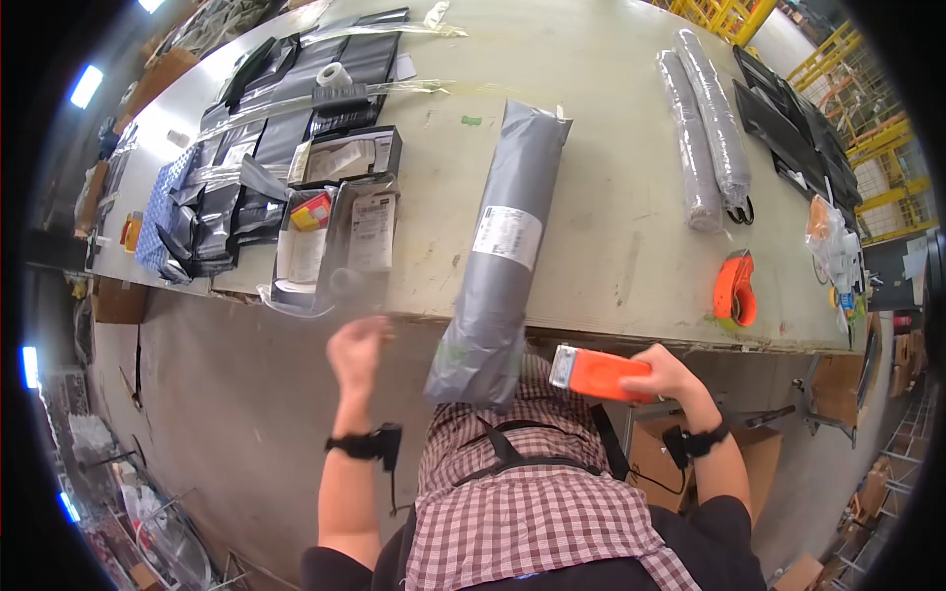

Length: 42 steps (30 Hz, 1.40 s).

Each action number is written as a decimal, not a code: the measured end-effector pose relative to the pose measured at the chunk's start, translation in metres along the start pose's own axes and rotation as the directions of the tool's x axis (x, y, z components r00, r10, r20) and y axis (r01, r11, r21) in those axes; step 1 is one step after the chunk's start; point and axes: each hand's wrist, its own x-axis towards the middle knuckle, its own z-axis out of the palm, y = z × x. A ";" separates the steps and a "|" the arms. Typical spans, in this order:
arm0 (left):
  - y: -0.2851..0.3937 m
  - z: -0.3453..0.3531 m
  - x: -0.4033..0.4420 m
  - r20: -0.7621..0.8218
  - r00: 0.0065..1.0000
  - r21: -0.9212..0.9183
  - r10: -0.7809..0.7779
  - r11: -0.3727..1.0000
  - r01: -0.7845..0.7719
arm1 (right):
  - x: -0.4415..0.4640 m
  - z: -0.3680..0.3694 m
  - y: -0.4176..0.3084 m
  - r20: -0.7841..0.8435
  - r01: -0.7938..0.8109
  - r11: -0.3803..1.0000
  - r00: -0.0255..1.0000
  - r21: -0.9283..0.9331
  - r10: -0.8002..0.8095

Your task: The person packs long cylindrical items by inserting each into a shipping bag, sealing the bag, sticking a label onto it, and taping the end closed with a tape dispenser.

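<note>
One grey parcel [491, 295] over table [601, 236] edge | right hand [667, 375] gripping orange tool [597, 374] | left hand [357, 357] (blurred): grip unclear

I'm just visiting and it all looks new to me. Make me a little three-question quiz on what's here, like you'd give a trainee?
1. True or false: the long grey parcel lies entirely within the edges of the table.
2. Which colour is the tool in the right hand's grip? A) blue B) orange C) green
3. Fill the blank: to the right of the parcel, ____ plastic-wrapped rolls lie side by side.

Key:
1. False; its near end sticks out past the table's front edge.
2. B
3. two
</note>
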 end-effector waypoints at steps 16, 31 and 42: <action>-0.006 0.073 -0.041 0.740 0.667 -0.074 -0.088 0.975 0.212 | 0.049 0.078 -0.063 -0.318 -0.071 0.915 0.946 -0.396 -0.065; 0.016 0.006 -0.020 0.226 0.974 0.625 -0.019 0.770 -0.130 | 0.112 0.105 -0.138 -0.114 0.252 0.957 0.956 -0.146 -0.270; 0.003 0.042 -0.026 0.670 0.694 0.273 -0.262 0.957 0.098 | 0.103 0.086 -0.029 -0.344 -0.272 0.760 0.937 -0.590 0.068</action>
